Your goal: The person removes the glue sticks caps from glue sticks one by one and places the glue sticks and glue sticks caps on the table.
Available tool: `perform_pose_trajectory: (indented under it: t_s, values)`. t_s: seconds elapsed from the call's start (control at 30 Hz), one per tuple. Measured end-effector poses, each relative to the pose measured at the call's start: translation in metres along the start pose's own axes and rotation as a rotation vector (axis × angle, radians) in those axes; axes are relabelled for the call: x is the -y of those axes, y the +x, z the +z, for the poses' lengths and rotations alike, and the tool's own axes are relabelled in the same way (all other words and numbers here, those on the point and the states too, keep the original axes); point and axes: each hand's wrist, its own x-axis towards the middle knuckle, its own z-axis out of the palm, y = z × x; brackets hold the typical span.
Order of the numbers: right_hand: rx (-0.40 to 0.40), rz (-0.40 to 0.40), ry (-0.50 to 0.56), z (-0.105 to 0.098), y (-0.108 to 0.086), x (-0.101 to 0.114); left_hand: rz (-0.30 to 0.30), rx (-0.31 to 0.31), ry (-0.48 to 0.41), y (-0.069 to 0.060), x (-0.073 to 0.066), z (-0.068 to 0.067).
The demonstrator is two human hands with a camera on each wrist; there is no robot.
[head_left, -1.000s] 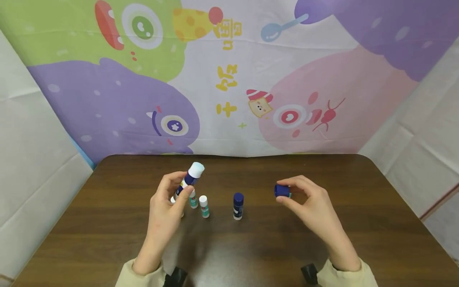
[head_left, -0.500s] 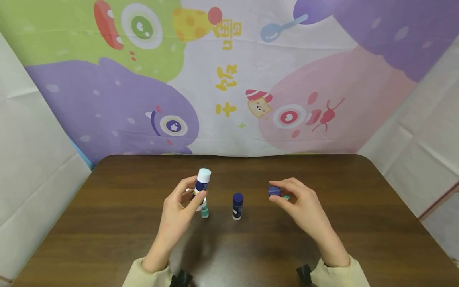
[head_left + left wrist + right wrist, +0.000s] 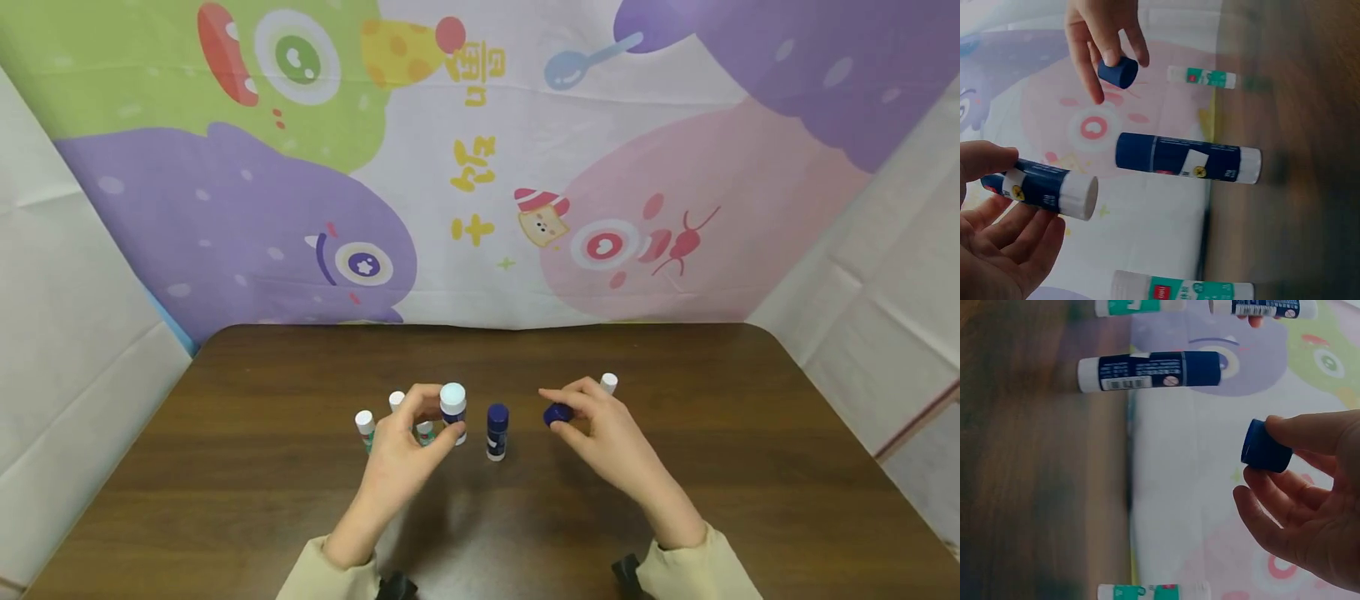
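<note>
My left hand (image 3: 408, 454) holds an uncapped blue glue stick (image 3: 453, 408) above the table, its pale top facing up. In the left wrist view its white base shows on the glue stick (image 3: 1047, 187), gripped between thumb and fingers. My right hand (image 3: 600, 429) pinches a dark blue cap (image 3: 1266, 447) between thumb and fingertips, also off the table. Between the hands a capped blue glue stick (image 3: 497, 432) stands upright on the table.
Small green-and-white glue sticks stand about the brown table (image 3: 495, 533): one at far left (image 3: 365, 423), two partly behind my left hand, and one white-topped stick (image 3: 609, 382) behind my right hand. A cartoon-printed cloth (image 3: 480, 275) hangs at the back.
My left hand has moved right and down with the glue stick, which now stands more upright. My right hand has moved left with the cap, so the two hands are closer together.
</note>
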Motion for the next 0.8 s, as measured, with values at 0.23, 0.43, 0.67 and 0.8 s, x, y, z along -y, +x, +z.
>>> perform_pose_trajectory:
  t_s: [0.23, 0.43, 0.67, 0.8]
  values:
    - [0.034, 0.054, -0.004, 0.015, 0.003, -0.005, 0.001, 0.042, 0.052, -0.003, 0.009, 0.009]
    - [0.053, 0.071, -0.011, 0.025, 0.005, -0.01, 0.05, 0.033, 0.079, -0.003, 0.011, 0.013]
    - [0.073, 0.118, -0.049, 0.037, 0.006, -0.016, -0.007, 0.079, 0.148, -0.005, 0.012, 0.017]
    - [0.073, 0.137, -0.075, 0.042, 0.006, -0.018, -0.045, 0.125, 0.18, -0.007, 0.018, 0.021]
